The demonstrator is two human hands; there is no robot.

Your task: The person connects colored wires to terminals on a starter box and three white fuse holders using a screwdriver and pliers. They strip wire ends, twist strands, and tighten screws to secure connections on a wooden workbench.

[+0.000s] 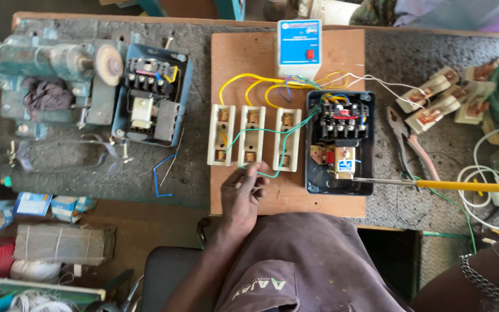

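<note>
My left hand (242,190) rests on the front of a wooden board (342,52) and pinches a green wire (261,131) just below three white fuse holders (253,134). The wire runs right into a black open starter box (339,141) holding a contactor. A screwdriver with a yellow shaft (469,186) points its metal tip into that box's lower part and runs off the right edge. My right hand is out of frame; only a forearm with a chain bracelet (486,283) shows at the lower right. A white and blue relay unit (299,46) stands at the board's back.
A second open starter box in blue (152,95) lies left of the board, next to a green bench grinder (47,63). Pliers (406,141), loose white fuse carriers (440,95) and white cable (480,173) lie at the right. Small cartons and wire rolls sit at the lower left.
</note>
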